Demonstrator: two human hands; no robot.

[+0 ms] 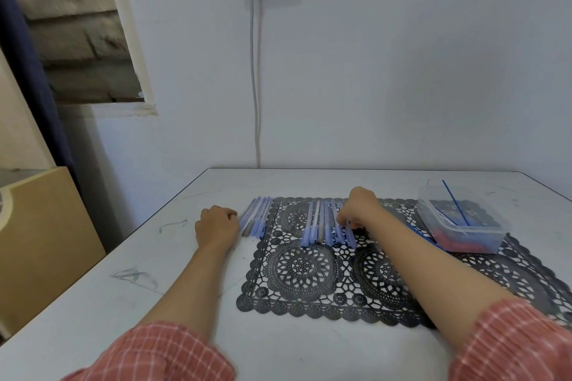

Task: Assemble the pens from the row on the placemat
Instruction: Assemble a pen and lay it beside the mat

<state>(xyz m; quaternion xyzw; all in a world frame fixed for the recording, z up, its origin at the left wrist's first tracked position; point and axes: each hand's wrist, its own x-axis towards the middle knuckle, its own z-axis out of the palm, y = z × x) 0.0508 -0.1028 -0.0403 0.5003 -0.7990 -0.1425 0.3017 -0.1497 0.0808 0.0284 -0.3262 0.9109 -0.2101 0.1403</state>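
Head view shows a white table (93,303) carrying a black lace placemat (309,272). Two groups of pale blue pens are present. One row of pens (325,226) lies on the placemat, toward 12 o'clock from its centre. A second bundle of pens (255,219) lies at 9 o'clock from that row, across the left edge of the placemat.

Progress, as a judgement: the bundle probably holds finished pens and the row holds pens awaiting work, so the task appears partly complete. Blur prevents confirmation of which pens have caps or refills.

Right hand (360,209) rests over the right end of the row, fingers curled down among the pens. Whether it has a pen pinched cannot be determined. Left hand (216,226) lies on the table as a loose fist, touching or just beside the bundle; nothing visible is held.

A clear plastic tub (464,232) sits at 3 o'clock from the row, with one thin blue refill (455,202) leaning out. Its red and blue contents cannot be identified. Both sleeves are cut off at the lower frame edge.
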